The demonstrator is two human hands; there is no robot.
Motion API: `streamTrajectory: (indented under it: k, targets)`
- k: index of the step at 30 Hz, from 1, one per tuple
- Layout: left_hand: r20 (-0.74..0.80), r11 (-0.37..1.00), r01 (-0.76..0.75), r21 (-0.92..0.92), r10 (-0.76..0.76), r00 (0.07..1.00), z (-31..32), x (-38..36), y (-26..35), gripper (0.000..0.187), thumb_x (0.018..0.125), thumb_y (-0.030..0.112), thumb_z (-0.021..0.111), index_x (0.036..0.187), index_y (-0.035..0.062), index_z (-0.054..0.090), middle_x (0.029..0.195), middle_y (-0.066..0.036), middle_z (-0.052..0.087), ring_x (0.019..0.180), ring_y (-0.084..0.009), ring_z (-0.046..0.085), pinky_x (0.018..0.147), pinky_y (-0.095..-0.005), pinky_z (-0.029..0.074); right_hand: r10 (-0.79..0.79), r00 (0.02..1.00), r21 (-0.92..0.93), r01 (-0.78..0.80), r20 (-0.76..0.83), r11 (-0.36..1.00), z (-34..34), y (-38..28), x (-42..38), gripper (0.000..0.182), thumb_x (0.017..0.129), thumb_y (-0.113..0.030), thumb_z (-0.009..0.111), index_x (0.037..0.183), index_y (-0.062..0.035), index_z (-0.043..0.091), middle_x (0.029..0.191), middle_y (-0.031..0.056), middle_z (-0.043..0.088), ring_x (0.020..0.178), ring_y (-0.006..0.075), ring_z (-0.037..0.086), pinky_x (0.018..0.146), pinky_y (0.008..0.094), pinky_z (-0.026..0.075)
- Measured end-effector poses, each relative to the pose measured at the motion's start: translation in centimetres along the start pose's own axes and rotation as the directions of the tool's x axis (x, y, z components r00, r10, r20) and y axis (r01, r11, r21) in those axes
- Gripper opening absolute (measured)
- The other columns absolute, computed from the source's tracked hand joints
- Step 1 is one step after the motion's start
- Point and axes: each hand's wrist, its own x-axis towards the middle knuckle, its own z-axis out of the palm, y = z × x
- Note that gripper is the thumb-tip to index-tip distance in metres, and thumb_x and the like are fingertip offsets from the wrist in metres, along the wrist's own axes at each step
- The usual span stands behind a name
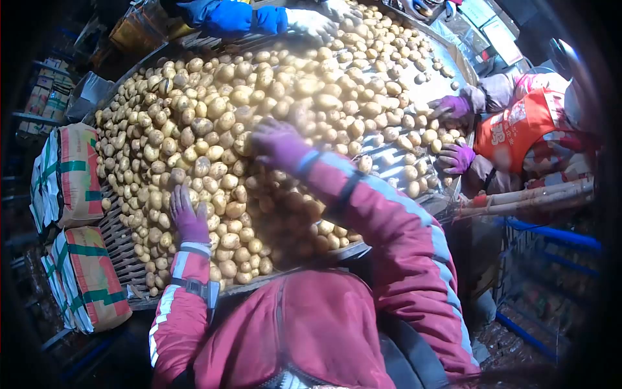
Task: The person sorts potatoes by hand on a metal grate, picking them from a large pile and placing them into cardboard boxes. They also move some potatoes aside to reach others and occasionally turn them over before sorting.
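A large heap of potatoes covers the sorting table in front of me. My left hand, in a purple glove, lies on the near left part of the heap, its fingers stretched out over the potatoes. Further in, my right hand, also gloved in purple, reaches across the middle of the heap. Its fingers are blurred against the potatoes there, and I cannot tell whether they grip one. My right forearm shades the potatoes beneath it.
Two bags with green tape, an upper bag and a lower bag, stand at the left edge. Across the table are a person's blue sleeve and white glove. On the right, a person in an orange vest has purple-gloved hands at the potatoes.
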Motion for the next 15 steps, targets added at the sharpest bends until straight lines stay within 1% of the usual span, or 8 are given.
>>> streamTrajectory:
  k: [4, 5, 7, 8, 9, 12, 13, 15]
  targets:
    - [0.036, 0.999, 0.03, -0.012, -0.029, 0.999, -0.5, 0.5, 0.1, 0.066, 0.091, 0.025, 0.06, 0.149, 0.0003, 0.038, 0.154, -0.022, 0.037, 0.143, -0.0411, 0.032, 0.12, -0.0512, 0.023, -0.087, 0.996, -0.195, 0.085, 0.001, 0.977, 3.1, 3.6, 2.6, 0.046, 0.094, -0.028, 0.059, 0.139, -0.0228, 0.053, 0.152, 0.0026, 0.046, 0.145, 0.0285, 0.035, 0.115, 0.0514, 0.03]
    - [0.026, 1.0, 0.019, -0.006, -0.019, 0.999, -0.5, 0.3, 0.0, 0.066, 0.091, 0.024, 0.059, 0.149, 0.0002, 0.038, 0.154, -0.023, 0.037, 0.143, -0.0416, 0.032, 0.119, -0.0517, 0.023, -0.023, 1.0, -0.04, 0.022, -0.013, 0.999, 1.8, 3.7, 2.5, 0.051, 0.093, -0.029, 0.061, 0.143, -0.0234, 0.05, 0.151, 0.0049, 0.047, 0.144, 0.0293, 0.036, 0.118, 0.0507, 0.026]
    - [-0.004, 1.0, -0.003, 0.005, 0.003, 1.0, -0.3, 0.8, -0.2, 0.064, 0.092, 0.024, 0.058, 0.148, -0.0002, 0.038, 0.153, -0.023, 0.038, 0.143, -0.0427, 0.032, 0.119, -0.0527, 0.023, 0.077, 0.997, -0.031, -0.077, -0.031, 0.997, -0.8, 3.7, 2.1, 0.056, 0.09, -0.033, 0.063, 0.144, -0.0224, 0.049, 0.15, 0.0077, 0.047, 0.142, 0.0306, 0.037, 0.12, 0.0504, 0.023]
    - [-0.009, 1.0, 0.013, 0.007, -0.013, 1.0, -0.5, 1.0, 0.4, 0.062, 0.093, 0.022, 0.056, 0.148, -0.0005, 0.039, 0.152, -0.024, 0.038, 0.142, -0.0439, 0.032, 0.119, -0.0536, 0.024, 0.036, 0.999, -0.026, -0.035, 0.006, 0.999, 0.1, 6.3, 3.0, 0.069, 0.085, -0.039, 0.069, 0.147, -0.0212, 0.044, 0.149, 0.0099, 0.047, 0.142, 0.0318, 0.038, 0.123, 0.0503, 0.017]
    - [-0.017, 1.0, 0.008, 0.01, -0.007, 1.0, -0.4, 1.2, 0.3, 0.062, 0.093, 0.022, 0.056, 0.148, -0.0006, 0.039, 0.152, -0.024, 0.039, 0.142, -0.0439, 0.032, 0.119, -0.0536, 0.024, -0.031, 0.998, -0.15, 0.022, -0.053, 0.988, 1.1, 8.4, 2.8, 0.075, 0.081, -0.041, 0.073, 0.147, -0.02, 0.045, 0.148, 0.0083, 0.047, 0.141, 0.0334, 0.038, 0.122, 0.0498, 0.018]
    - [-0.037, 0.999, -0.006, 0.032, 0.007, 0.999, -0.2, 1.4, 0.1, 0.061, 0.093, 0.022, 0.056, 0.147, -0.0007, 0.039, 0.151, -0.024, 0.04, 0.142, -0.0437, 0.033, 0.118, -0.0533, 0.025, -0.003, 1.0, -0.183, 0.0, -0.016, 0.983, 0.0, 9.6, 3.9, 0.074, 0.079, -0.036, 0.074, 0.146, -0.0211, 0.047, 0.152, 0.0045, 0.043, 0.14, 0.0367, 0.038, 0.121, 0.0481, 0.024]
    - [-0.038, 1.0, -0.001, 0.031, 0.002, 0.999, -0.1, 1.5, 0.1, 0.062, 0.093, 0.022, 0.056, 0.147, -0.0005, 0.039, 0.151, -0.023, 0.04, 0.142, -0.0437, 0.033, 0.118, -0.0532, 0.025, 0.111, 0.992, -0.122, -0.102, 0.068, 0.987, -0.2, 10.6, 4.4, 0.073, 0.078, -0.036, 0.075, 0.145, -0.0217, 0.048, 0.151, 0.0045, 0.045, 0.135, 0.0376, 0.043, 0.115, 0.0488, 0.034]
    - [-0.042, 1.0, 0.006, 0.029, -0.005, 0.999, 0.0, 1.4, 0.0, 0.062, 0.093, 0.022, 0.057, 0.148, -0.0002, 0.039, 0.151, -0.023, 0.04, 0.141, -0.0437, 0.033, 0.118, -0.0529, 0.025, 0.225, 0.972, -0.105, -0.218, 0.062, 0.97, -1.7, 12.6, 5.7, 0.06, 0.079, -0.033, 0.074, 0.134, -0.0195, 0.055, 0.137, 0.0074, 0.053, 0.129, 0.0343, 0.049, 0.107, 0.0484, 0.041]
